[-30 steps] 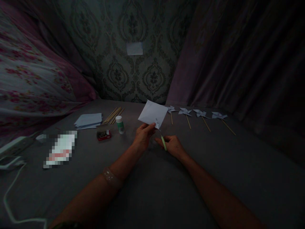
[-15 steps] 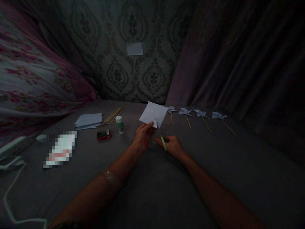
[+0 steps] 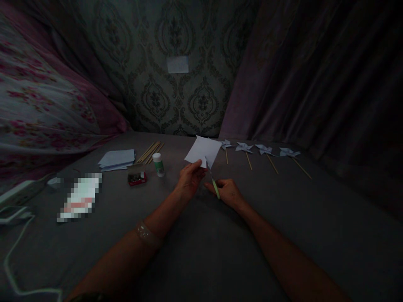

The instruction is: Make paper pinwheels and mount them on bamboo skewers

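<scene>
My left hand [image 3: 190, 175] pinches a square sheet of white paper [image 3: 203, 150] near its lower corner, thumb on top. My right hand [image 3: 229, 192] is closed around the handles of scissors with light-green grips [image 3: 215, 189]. The blades reach up into the lower part of the sheet, close to my left thumb, and the paper is parted along them. Behind and to the right, several white paper pinwheels [image 3: 244, 147] on thin wooden sticks lie in a row.
Left of my hands stand a green-and-white glue bottle [image 3: 159, 165] and a small red box of metal bits [image 3: 137, 178]. Wooden sticks [image 3: 150, 152] and a stack of paper [image 3: 117, 159] lie behind them. A power strip [image 3: 22, 193] with a white cable is at far left.
The paper's top edge has dipped very slightly toward me. Both hands keep nearly the same place and grip, with the scissors still in the sheet.
</scene>
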Demonstrator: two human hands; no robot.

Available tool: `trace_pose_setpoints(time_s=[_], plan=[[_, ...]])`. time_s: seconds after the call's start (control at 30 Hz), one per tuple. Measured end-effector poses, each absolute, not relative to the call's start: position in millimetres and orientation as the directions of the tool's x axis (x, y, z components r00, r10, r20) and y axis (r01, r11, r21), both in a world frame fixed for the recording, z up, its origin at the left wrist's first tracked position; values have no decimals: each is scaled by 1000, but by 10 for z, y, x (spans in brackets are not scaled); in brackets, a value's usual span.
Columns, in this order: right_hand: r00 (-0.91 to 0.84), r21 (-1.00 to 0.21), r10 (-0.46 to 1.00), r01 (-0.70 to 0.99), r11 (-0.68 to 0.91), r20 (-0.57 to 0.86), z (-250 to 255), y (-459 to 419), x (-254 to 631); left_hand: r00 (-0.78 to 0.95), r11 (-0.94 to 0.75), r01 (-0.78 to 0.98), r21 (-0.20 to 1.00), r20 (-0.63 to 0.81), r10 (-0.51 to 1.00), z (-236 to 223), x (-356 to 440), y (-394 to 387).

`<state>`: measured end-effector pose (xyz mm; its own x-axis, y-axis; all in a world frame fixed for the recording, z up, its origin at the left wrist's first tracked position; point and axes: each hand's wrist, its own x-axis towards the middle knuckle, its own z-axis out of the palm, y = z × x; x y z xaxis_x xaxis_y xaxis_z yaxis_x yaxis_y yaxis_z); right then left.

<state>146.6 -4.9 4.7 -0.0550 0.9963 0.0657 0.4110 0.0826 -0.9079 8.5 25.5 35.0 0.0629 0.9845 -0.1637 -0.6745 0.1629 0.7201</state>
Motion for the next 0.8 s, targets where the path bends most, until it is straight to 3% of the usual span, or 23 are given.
trace_pose_setpoints(time_s=[0.27, 0.37, 0.6, 0.8], plan=[[-132, -801, 977, 560, 211, 165, 18, -62, 1469, -18, 47, -658, 751, -78, 997, 276, 44, 313], [-78, -781, 974, 585, 218, 213, -15, -35, 1487, -84, 7, -635, 773, -78, 993, 230, 4, 367], [293, -967, 942, 238, 94, 164, -21, 116, 1615, -100, 52, -606, 793, -141, 985, 161, -35, 417], [405, -996, 910, 59, 70, 88, -22, 188, 1751, -78, 91, -595, 799, -170, 982, 109, -2, 416]])
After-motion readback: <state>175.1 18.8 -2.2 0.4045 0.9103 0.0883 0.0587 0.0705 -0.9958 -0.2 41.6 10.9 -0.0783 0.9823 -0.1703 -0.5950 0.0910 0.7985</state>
